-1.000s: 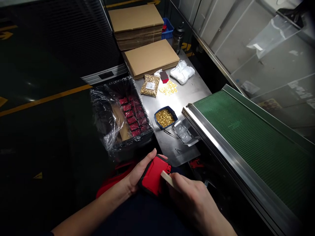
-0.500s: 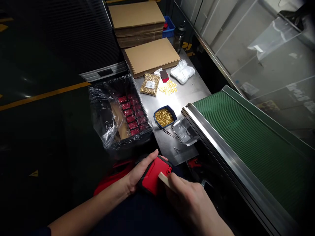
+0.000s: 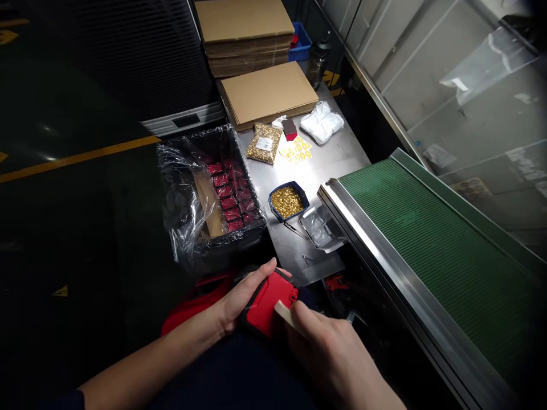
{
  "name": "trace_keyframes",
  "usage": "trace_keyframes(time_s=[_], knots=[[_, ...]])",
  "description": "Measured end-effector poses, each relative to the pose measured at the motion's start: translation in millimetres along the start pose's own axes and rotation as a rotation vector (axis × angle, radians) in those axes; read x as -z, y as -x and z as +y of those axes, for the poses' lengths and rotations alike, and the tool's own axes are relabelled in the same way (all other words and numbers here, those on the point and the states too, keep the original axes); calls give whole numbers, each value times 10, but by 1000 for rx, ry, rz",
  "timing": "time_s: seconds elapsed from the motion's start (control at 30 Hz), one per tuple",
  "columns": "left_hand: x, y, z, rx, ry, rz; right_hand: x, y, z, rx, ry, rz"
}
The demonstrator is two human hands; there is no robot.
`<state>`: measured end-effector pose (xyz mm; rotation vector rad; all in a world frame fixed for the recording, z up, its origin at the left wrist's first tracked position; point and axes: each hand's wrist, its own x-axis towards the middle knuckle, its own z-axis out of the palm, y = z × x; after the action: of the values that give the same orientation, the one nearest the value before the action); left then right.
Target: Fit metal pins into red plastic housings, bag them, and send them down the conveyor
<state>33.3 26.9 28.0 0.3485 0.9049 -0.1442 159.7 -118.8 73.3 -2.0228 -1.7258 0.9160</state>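
A red plastic part with a black rim (image 3: 265, 302) lies tilted in my left hand (image 3: 236, 300), the thumb along its upper edge and the fingers behind it. My right hand (image 3: 335, 347) is closed around a cream-coloured flat bar (image 3: 285, 312). The blunt end of that bar sticks out past my thumb and is over or touching the red face; I cannot tell which. Most of the bar is hidden in my fist. Small raised details show near the part's right corner.
A plastic-lined bin (image 3: 252, 236) with rows of red parts stands left. On the metal table (image 3: 273, 171) are a blue tray of gold-coloured pieces (image 3: 287, 201), a bag of similar pieces (image 3: 264, 142) and cardboard sheets (image 3: 269, 94). A green conveyor (image 3: 410, 216) runs along the right.
The view has shifted slightly, so the table and conveyor sit a little farther right. Both hands, the red part and the cream bar look almost unmoved.
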Motion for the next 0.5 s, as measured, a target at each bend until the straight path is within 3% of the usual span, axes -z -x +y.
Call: trace_keyframes(time_s=[0.2,0.33,0.5], knots=[[15,-5,-30,9,35,-11,32,-11,-33,13,56,25],[31,-13,-60,17,41,-44,25,10,-42,64,46,-35],[27,-10,-65,17,77,-16,17,28,-6,0,23,-3]])
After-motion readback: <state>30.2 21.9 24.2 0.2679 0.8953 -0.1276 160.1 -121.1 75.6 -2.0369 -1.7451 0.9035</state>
